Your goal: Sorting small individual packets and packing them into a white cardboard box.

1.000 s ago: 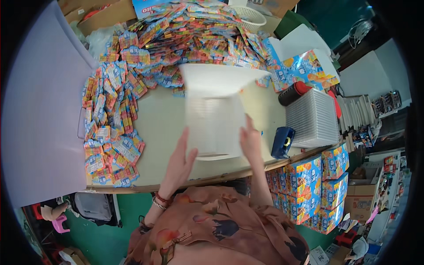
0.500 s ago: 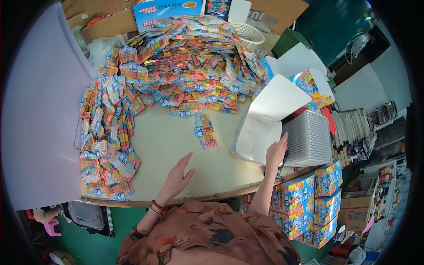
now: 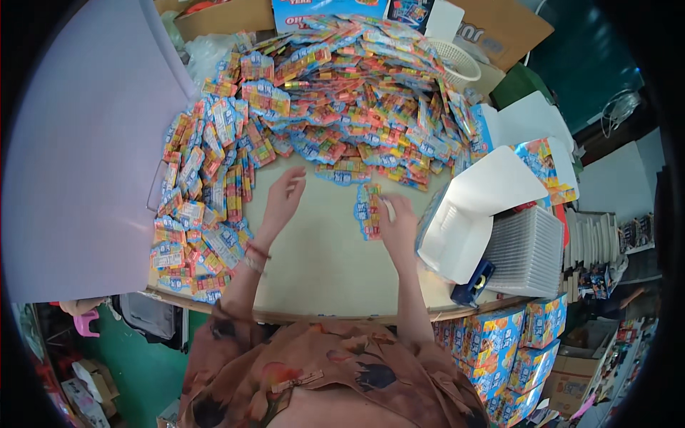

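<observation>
A single colourful flat packet (image 3: pixel 367 212), blue-edged with red and yellow squares, lies on the table in front of me. My right hand (image 3: pixel 400 222) is at its right edge, palm down, with the thumb and fingers slightly apart and covering part of that edge; no lifted packet shows in it. My left hand (image 3: pixel 285 198) hovers over the table's left part, fingers loosely bent with nothing visible between them. A large heap of the same packets (image 3: pixel 342 107) spreads across the back, and a smaller pile (image 3: pixel 207 185) runs down the left side.
An opened white-lined carton (image 3: pixel 457 242) lies to the right, beside a stack of clear plastic trays (image 3: pixel 526 250). A dark blue tape dispenser (image 3: pixel 472 284) stands at the table's front edge. Printed boxes (image 3: pixel 492 342) are stacked below. A white basket (image 3: pixel 457 63) sits behind the heap.
My right hand has moved left from the tray stack to the single packet. My left hand has moved forward, its fingers more bent. The view has shifted, and the tape dispenser is now uncovered.
</observation>
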Demonstrator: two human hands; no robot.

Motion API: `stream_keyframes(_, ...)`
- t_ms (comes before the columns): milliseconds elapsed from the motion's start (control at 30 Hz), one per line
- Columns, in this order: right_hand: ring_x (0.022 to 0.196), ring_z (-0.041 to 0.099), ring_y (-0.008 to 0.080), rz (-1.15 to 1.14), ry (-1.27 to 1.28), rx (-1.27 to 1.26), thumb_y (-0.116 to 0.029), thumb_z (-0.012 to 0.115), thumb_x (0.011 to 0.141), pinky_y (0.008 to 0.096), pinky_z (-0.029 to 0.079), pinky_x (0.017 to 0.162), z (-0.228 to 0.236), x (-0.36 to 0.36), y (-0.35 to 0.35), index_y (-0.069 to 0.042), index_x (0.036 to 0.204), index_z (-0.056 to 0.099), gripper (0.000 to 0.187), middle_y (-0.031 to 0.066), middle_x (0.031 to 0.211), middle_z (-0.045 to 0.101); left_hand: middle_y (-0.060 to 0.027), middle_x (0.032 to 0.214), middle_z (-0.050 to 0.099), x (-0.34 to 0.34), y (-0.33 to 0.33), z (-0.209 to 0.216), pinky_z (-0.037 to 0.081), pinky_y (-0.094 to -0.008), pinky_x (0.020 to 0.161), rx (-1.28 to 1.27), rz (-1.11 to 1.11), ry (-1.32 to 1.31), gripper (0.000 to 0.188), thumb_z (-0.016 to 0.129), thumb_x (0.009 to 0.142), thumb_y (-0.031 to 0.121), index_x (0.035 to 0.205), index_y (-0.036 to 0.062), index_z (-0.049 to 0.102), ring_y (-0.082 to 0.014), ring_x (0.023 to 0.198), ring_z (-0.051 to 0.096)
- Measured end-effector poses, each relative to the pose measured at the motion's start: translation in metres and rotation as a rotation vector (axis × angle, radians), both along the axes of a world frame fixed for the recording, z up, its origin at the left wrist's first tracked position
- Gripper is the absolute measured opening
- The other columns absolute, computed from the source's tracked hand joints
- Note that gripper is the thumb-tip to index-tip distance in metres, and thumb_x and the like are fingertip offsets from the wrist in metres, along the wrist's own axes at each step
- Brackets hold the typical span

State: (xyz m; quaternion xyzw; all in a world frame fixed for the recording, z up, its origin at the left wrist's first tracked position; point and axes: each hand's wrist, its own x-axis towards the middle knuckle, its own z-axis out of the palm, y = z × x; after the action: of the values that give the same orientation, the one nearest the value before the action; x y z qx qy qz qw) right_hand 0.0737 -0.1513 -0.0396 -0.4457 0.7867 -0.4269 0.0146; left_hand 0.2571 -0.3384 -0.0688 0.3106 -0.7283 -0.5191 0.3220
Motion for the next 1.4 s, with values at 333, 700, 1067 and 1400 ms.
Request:
stream_keyframes(333, 0.11, 0.049, 0.0374, -0.115, -0.06, 0.728, -0.033, 0.084, 0.058, 0.0496, 0.044, 0.09, -0.056, 0.0, -0.027, 0.003, 0.108, 0.047, 0.071, 0.0193, 0.113, 0.05, -0.0225, 0.12, 0.05, -0.06, 0.06, -0.057, 0.041, -0.0422, 0.096, -0.071, -0.178, -0.41, 0.053, 0.061, 0.085, 0.021, 0.13, -0.0003, 0.044, -0.0372, 0.111, 0.048)
stream_keyframes(700, 0.08, 0.062, 0.0304, -0.124, -0.526, 0.124, -0.006, 0.065, 0.079, 0.041, 0.049, 0.071, -0.047, 0.004, -0.019, -0.001, 0.106, 0.038, 0.038, 0.0165, 0.09, 0.058, -0.0138, 0.111, 0.053, -0.086, 0.081, -0.04, 0.05, -0.0327, 0.077, 0.223, -0.081, -0.032, 0.053, 0.063, 0.087, 0.018, 0.134, 0.0088, 0.042, -0.0223, 0.096, 0.057)
stream_keyframes(1067, 0.119, 0.04, 0.0466, -0.522, 0.119, 0.107, -0.03, 0.074, 0.076, 0.0456, 0.04, 0.097, 0.004, -0.181, -0.158, 0.001, 0.138, 0.027, 0.084, 0.0289, 0.135, 0.032, -0.0067, 0.12, 0.055, -0.096, -0.019, 0.039, 0.05, -0.0268, 0.081, 0.444, -0.017, 0.515, 0.041, 0.058, 0.092, 0.009, 0.131, 0.0027, 0.045, -0.0172, 0.105, 0.059)
stream_keyframes(1400, 0.094, 0.062, 0.0335, 0.263, -1.481, -0.311, -0.029, 0.068, 0.085, 0.0416, 0.051, 0.083, 0.041, -0.109, -0.273, -0.002, 0.116, 0.054, 0.044, 0.0202, 0.103, 0.061, -0.0081, 0.101, 0.053, -0.152, -0.117, 0.053, 0.051, -0.0382, 0.077, 0.778, 0.183, 0.613, 0.029, 0.058, 0.085, 0.009, 0.109, 0.0012, 0.045, -0.0211, 0.091, 0.055)
